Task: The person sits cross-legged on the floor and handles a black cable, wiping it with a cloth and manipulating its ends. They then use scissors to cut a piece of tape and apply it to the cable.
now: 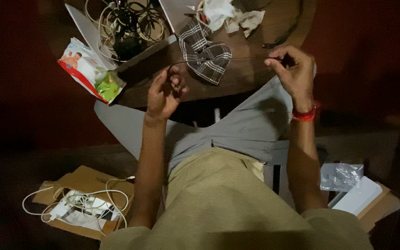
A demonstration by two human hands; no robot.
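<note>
A thin dark cable is stretched taut between my two hands above the edge of a round wooden table. My left hand is curled around one end of the cable, near the table's front edge. My right hand pinches the other end between thumb and fingers; a red band circles that wrist. A checked cloth lies on the table just behind the cable.
A tangle of cables and a wet-wipes packet lie at the table's left. Crumpled white paper sits at the back. On the floor are a cardboard box with white cables and a plastic bag.
</note>
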